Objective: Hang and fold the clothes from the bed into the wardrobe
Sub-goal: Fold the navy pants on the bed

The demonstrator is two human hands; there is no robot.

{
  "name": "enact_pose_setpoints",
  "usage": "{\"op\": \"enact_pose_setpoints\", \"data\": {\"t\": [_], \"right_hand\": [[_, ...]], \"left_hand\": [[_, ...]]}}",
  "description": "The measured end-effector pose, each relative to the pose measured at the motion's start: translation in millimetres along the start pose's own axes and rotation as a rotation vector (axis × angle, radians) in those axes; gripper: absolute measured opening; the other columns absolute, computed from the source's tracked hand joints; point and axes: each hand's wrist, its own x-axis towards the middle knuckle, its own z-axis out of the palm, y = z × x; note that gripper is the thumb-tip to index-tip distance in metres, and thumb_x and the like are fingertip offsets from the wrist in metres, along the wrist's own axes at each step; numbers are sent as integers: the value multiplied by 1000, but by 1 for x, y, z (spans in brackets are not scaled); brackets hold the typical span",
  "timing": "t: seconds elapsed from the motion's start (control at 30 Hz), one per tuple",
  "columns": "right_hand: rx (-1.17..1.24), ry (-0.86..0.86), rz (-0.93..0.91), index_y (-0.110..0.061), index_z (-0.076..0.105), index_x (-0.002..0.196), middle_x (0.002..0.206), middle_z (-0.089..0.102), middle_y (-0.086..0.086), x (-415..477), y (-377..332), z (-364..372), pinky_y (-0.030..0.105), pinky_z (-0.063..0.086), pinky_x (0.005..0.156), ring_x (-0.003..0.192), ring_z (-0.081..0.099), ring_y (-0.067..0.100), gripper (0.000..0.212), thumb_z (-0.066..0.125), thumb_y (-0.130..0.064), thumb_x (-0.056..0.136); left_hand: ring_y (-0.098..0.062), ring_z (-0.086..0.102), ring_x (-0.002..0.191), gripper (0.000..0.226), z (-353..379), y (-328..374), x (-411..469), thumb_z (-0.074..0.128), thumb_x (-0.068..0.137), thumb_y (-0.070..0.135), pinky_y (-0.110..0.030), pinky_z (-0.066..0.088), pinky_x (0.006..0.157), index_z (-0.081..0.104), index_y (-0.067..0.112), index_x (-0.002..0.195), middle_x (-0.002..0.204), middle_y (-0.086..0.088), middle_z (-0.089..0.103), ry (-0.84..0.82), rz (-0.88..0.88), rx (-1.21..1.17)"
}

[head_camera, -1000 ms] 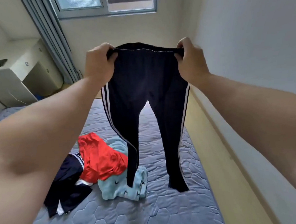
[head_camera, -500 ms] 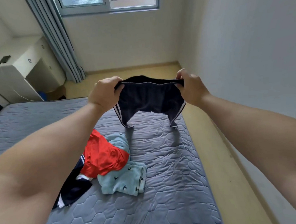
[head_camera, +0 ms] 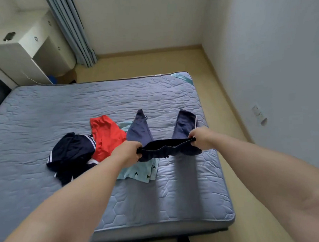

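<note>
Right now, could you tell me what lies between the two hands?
The trousers' waistband, stretched from left hand to right hand, in the head view.

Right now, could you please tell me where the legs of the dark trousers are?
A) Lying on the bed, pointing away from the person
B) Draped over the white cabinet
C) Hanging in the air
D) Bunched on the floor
A: the trousers have both legs flat on the bed, stretched away, while the left hand and right hand hold the waistband.

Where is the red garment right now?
In the head view, the red garment lies on the bed, left of centre, between the navy striped garment and the light blue garment, just beyond the left hand.
</note>
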Motion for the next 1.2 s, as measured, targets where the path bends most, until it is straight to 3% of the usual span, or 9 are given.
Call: {"op": "enact_pose_setpoints", "data": {"t": [0.2, 0.37, 0.6, 0.7, 0.8, 0.87, 0.97, 1.07, 1.2], "right_hand": [[-132, -164, 9, -21, 67, 116, 114, 64, 9, -29, 3, 90, 33, 49, 77, 103, 62, 33, 26, 52, -20, 94], [-151, -189, 50, -18, 65, 116, 114, 64, 10, -58, 4, 151, 33, 42, 71, 101, 63, 34, 31, 51, -8, 89], [-66, -213, 112, -22, 64, 113, 107, 58, 7, -98, 15, 215, 34, 42, 72, 94, 60, 33, 44, 43, 4, 84], [-49, -223, 105, -24, 64, 119, 115, 60, 9, -111, 18, 247, 33, 41, 73, 102, 61, 34, 49, 42, 4, 85], [-50, -316, 93, -20, 62, 116, 105, 57, 8, -122, 20, 283, 32, 40, 71, 90, 58, 30, 39, 44, 1, 88], [-76, -385, 87, -17, 61, 109, 99, 57, 7, -129, 22, 300, 31, 41, 70, 83, 58, 29, 27, 48, -3, 89], [-95, -407, 76, -15, 60, 124, 121, 61, 12, -133, 29, 313, 32, 49, 78, 107, 63, 33, 37, 51, -10, 89], [-104, -403, 67, -20, 58, 136, 132, 58, 12, -127, 41, 309, 39, 54, 93, 116, 61, 33, 46, 50, -11, 91], [-135, -339, -1, -15, 60, 131, 131, 62, 10, -103, 67, 296, 40, 54, 94, 117, 59, 32, 40, 44, -10, 95]], "left_hand": [[-29, 63, 109, 27, 95, 4, -42, 53, 99, 35, -34, 51, 83, 68, 39, 121, 119, 0, 69, -98, -148, 70], [-32, 61, 116, 36, 155, 11, -74, 48, 102, 18, -33, 49, 88, 69, 32, 127, 147, -12, 54, -135, -201, -94], [-21, 65, 112, 31, 218, 22, -109, 62, 89, 14, -30, 51, 95, 77, 21, 115, 115, 0, 75, -44, -334, -401], [-21, 67, 88, 25, 248, 27, -115, 71, 88, 42, -34, 50, 78, 78, 19, 80, 81, -2, 75, 6, -391, -534], [-29, 51, 63, 59, 282, 29, -120, 60, 96, 46, -36, 32, 54, 44, 16, 48, 49, -2, 44, 97, -527, -531], [-32, 60, 75, 45, 299, 28, -123, 62, 98, 32, -34, 36, 60, 56, 16, 56, 60, -4, 56, 116, -551, -477], [-30, 64, 105, 11, 316, 31, -126, 64, 93, 11, -29, 45, 86, 76, 12, 91, 109, -8, 70, 136, -520, -490], [-31, 57, 118, 32, 330, 45, -128, 61, 88, -3, -27, 39, 91, 64, 12, 115, 148, -7, 42, 188, -546, -563], [-37, 55, 112, 57, 344, 58, -121, 61, 81, -3, -37, 46, 90, 49, 13, 135, 134, -15, 52, 215, -788, -730]]}}
